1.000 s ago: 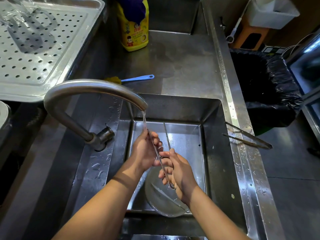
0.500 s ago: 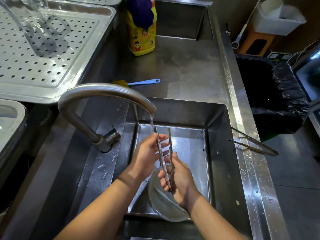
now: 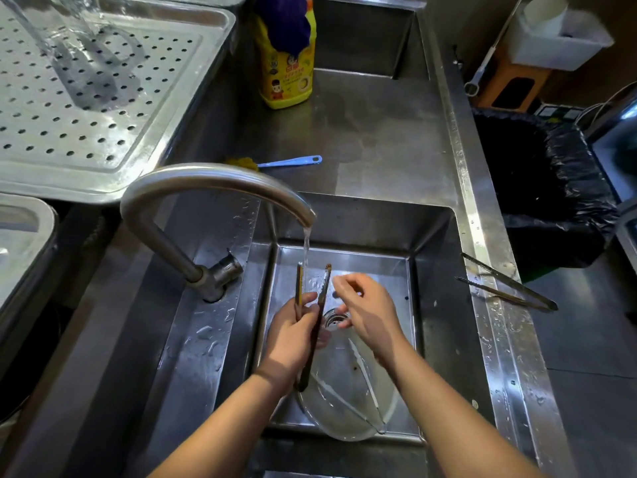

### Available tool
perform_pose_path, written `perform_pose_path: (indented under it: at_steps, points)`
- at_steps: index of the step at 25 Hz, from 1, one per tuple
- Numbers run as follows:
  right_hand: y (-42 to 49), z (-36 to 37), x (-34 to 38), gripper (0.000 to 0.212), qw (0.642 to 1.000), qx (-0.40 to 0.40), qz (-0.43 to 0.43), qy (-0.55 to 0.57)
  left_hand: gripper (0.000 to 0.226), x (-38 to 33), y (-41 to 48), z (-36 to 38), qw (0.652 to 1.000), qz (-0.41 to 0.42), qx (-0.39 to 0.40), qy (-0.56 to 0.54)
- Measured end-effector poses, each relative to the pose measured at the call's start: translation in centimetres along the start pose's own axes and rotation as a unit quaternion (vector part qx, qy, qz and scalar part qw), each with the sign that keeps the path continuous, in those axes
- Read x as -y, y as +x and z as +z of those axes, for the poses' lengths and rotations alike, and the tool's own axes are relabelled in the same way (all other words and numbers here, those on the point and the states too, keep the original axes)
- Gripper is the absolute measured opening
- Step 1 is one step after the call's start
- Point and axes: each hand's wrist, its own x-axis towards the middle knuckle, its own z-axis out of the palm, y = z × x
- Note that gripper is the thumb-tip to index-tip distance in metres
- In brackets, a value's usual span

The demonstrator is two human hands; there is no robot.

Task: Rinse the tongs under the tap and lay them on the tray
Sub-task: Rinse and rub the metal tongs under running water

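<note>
The left hand (image 3: 296,336) grips the tongs (image 3: 324,288) around the mid-length of both arms, fingers and thumb curled round them. The joined end points to 6 o'clock, beside the left wrist, and the two tips point to 12 o'clock, spread apart. The tongs are held over the sink basin (image 3: 434,270), above the drain (image 3: 336,319). The tap (image 3: 213,181) arches in from 9 o'clock, and its water stream (image 3: 306,243) falls between the two tips, close to the left one. The right hand (image 3: 368,312) is at 3 o'clock of the tongs with fingers loosely curled and nothing in its grasp. Its index fingertip lies just beside the right tong arm; contact cannot be confirmed. A clear dish (image 3: 348,401) lies on the basin floor at 6 o'clock of the drain. The perforated tray (image 3: 103,115) sits at 10 o'clock of the basin and carries a transparent vessel (image 3: 69,36). A second pair of tongs (image 3: 510,288) rests across the counter edge at 3 o'clock of the basin. On the counter (image 3: 379,132) at 12 o'clock lie a blue-handled brush (image 3: 289,162) and, farther back, a yellow detergent bottle (image 3: 287,70).
</note>
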Motion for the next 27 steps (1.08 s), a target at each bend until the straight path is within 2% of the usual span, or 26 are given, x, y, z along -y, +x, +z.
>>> perform_pose_path:
  at_steps: [4,6,9,12,15,19,22,24,27]
  points:
    - [2.8,2.2,2.7,0.027,0.999,-0.016,-0.034,-0.036,0.033,-0.2,-0.6,-0.3,0.992,0.075,-0.018,0.097]
    - [3.3,3.3,3.0,0.03,1.0,-0.013,-0.02,-0.011,0.037,-0.4,-0.9,-0.6,0.984,0.112,-0.019,0.135]
    - [2.4,4.7,2.2,0.017,0.999,0.025,-0.022,0.041,0.035,-0.2,-0.9,-1.8,0.965,0.172,-0.028,0.197]
    - [2.0,4.7,1.9,0.021,0.994,0.046,-0.024,0.094,0.046,0.0,-0.4,-2.8,0.951,0.188,-0.011,0.247]
    - [2.8,4.5,2.4,0.023,0.997,0.024,-0.032,0.066,0.051,-0.4,-0.4,-2.7,0.949,0.192,-0.001,0.249]
    - [2.5,5.0,2.5,0.017,0.996,0.066,-0.021,0.063,0.047,-0.5,-0.4,-2.8,0.956,0.194,-0.017,0.218]
    - [3.1,5.2,2.7,0.023,0.997,0.061,-0.014,0.048,0.043,-0.7,-0.2,-3.1,0.953,0.205,-0.015,0.222]
    - [3.0,5.7,2.7,0.012,0.996,0.069,-0.014,0.046,0.046,-0.7,0.0,-3.1,0.953,0.226,-0.02,0.201]
    - [2.8,5.7,2.3,0.017,0.997,0.068,0.004,0.046,0.049,-0.4,0.3,-3.2,0.957,0.236,-0.004,0.169]
